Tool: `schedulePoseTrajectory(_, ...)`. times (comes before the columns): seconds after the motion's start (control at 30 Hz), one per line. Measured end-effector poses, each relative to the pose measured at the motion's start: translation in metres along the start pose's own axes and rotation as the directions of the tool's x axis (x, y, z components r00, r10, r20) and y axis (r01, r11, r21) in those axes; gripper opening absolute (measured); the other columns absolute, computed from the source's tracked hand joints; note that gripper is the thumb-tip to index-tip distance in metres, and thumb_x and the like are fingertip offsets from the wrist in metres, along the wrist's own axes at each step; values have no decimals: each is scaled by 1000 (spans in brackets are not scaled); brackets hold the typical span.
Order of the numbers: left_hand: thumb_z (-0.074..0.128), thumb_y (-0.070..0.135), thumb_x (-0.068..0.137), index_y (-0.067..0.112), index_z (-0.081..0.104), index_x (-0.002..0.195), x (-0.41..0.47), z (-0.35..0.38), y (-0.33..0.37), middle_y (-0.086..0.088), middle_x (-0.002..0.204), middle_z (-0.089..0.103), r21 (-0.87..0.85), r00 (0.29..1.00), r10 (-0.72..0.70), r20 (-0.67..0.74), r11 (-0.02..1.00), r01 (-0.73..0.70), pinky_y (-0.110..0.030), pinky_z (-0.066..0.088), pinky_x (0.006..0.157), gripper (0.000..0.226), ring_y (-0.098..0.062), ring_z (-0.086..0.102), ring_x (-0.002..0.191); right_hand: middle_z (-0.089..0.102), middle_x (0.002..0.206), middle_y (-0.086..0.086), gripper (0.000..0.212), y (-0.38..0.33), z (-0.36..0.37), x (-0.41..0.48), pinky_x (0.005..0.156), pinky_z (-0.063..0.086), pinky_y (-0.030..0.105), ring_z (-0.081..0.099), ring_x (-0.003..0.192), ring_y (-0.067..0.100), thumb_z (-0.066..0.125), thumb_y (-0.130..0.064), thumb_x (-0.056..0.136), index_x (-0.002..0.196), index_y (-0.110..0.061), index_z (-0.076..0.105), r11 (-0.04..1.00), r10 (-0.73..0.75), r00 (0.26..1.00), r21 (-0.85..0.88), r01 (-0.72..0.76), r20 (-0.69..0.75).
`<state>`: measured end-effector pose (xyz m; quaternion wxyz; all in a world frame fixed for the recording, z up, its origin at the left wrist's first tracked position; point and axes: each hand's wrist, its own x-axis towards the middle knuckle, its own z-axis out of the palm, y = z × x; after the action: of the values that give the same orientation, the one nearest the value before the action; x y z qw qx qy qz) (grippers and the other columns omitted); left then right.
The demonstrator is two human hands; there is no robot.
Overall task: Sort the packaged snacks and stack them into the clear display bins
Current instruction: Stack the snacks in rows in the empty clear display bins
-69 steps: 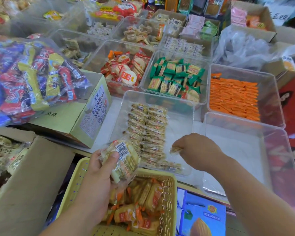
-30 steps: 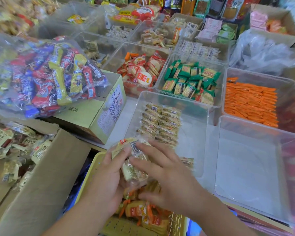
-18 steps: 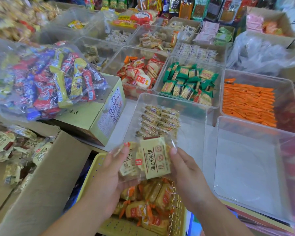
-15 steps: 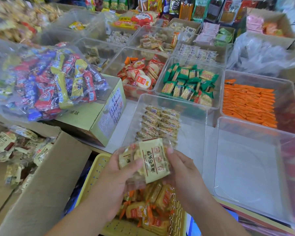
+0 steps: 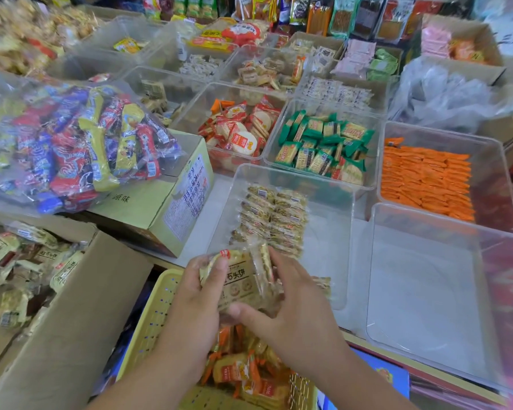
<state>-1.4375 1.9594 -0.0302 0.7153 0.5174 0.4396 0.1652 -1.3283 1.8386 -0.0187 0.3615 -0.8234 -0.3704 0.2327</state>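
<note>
Hands meet on one load: the left hand (image 5: 196, 294) grips a small sheaf of tan packets (image 5: 240, 279) from 9 o'clock, thumb curled across the printed face and fingers behind. The right hand (image 5: 296, 315) closes on the same sheaf from 3 o'clock, thumb under its lower edge and fingers curled along its side.

The sheaf hangs above the basket (image 5: 151, 321), which holds more snacks at 6 o'clock. It is just short of the near wall of the bin (image 5: 342, 232) at 12 o'clock. Inside, rows (image 5: 273, 220) of the same packets stand on edge, with floor showing to their right.

The packets look light, their film slick and crinkly, and the biscuits inside are probably brittle. A loose stack may slide apart. The safest hold seems to be an even squeeze on the flat outer faces, keeping the stack square, rather than a pinch on the sealed ends.

Farther out, a second bin (image 5: 427, 291) stands at 3 o'clock and orange packs (image 5: 427, 179) lie at 1 o'clock. A carton (image 5: 172, 202) under a bag of sweets (image 5: 71, 149) sits at 10 o'clock.
</note>
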Motion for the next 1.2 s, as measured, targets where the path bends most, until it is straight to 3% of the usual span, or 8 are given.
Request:
schedulePoseTrajectory(0.2, 67, 51, 94, 48, 64, 106, 14, -1, -6, -3, 98, 79, 86, 1000, 29, 6, 996, -29, -39, 58, 61, 12, -25, 77, 78, 64, 89, -17, 17, 29, -27, 25, 69, 41, 8, 59, 82, 0, 67, -37, 93, 109, -40, 68, 989, 64, 998, 138, -61, -18)
schedulePoseTrajectory(0.37, 63, 34, 100, 41, 64, 114, 24, -9, -12, -4, 97, 79, 34, 998, -25, -59, 999, 27, -40, 59, 60, 16, -29, 77, 80, 66, 110, -4, 38, 79, -71, 64, 88, 50, 26, 62, 96, 17, 65, -9, 94, 126, -28, 70, 930, 21, 999, -365, -30, -26)
schedulePoseTrajectory(0.5, 63, 33, 99, 40, 62, 115, 27, -12, -15, 0, 94, 80, -6, 996, -46, -73, 999, 46, -42, 62, 64, 17, -25, 78, 80, 68, 108, -9, 44, 100, -75, 88, 79, 43, 34, 57, 104, 21, 53, -8, 89, 120, -37, 65, 558, 76, 985, -825, 87, 155)
schedulePoseTrajectory(0.6, 64, 33, 99, 47, 65, 106, 28, -13, -15, 0, 93, 80, -23, 995, -59, -76, 998, 58, -43, 62, 66, 15, -26, 78, 79, 66, 102, -3, 37, 104, -60, 99, 74, 31, 36, 55, 100, 24, 53, -6, 85, 112, -29, 64, 409, 114, 954, -888, 209, 277)
schedulePoseTrajectory(0.8, 65, 33, 98, 57, 66, 95, 31, -18, -14, 0, 96, 80, -45, 993, -81, -83, 996, 78, -36, 61, 57, 25, -25, 78, 83, 51, 77, -2, 8, 122, -27, 111, 68, 36, 33, 54, 76, 24, 49, -19, 100, 104, -19, 55, 450, 322, 885, -877, 169, 336)
schedulePoseTrajectory(0.97, 67, 35, 94, 46, 67, 111, 32, -25, -16, -7, 102, 79, -152, 989, -117, -85, 983, 104, -41, 62, 61, 20, -30, 78, 87, 47, 76, 0, 8, 129, -17, 120, 64, 42, 31, 54, 78, 23, 48, -9, 98, 95, -13, 54, 548, 456, 775, -824, 143, 438)
schedulePoseTrajectory(1.07, 64, 48, 82, 34, 62, 130, 30, -27, -13, -10, 112, 77, -256, 987, -157, -21, 956, 147, -43, 61, 66, 50, -35, 75, 97, 48, 75, 1, 11, 134, -8, 124, 65, 42, 30, 54, 79, 23, 47, -7, 98, 93, -11, 56, 552, 497, 738, -823, 137, 457)
schedulePoseTrajectory(1.2, 52, 50, 94, 28, 70, 124, 26, -27, -7, -12, 120, 75, -320, 979, -193, 64, 925, 203, -44, 62, 68, 41, -39, 73, 105, 56, 84, 3, 18, 139, 2, 125, 69, 43, 31, 54, 76, 20, 45, -11, 101, 93, -8, 61, 570, 523, 702, -811, 135, 484)
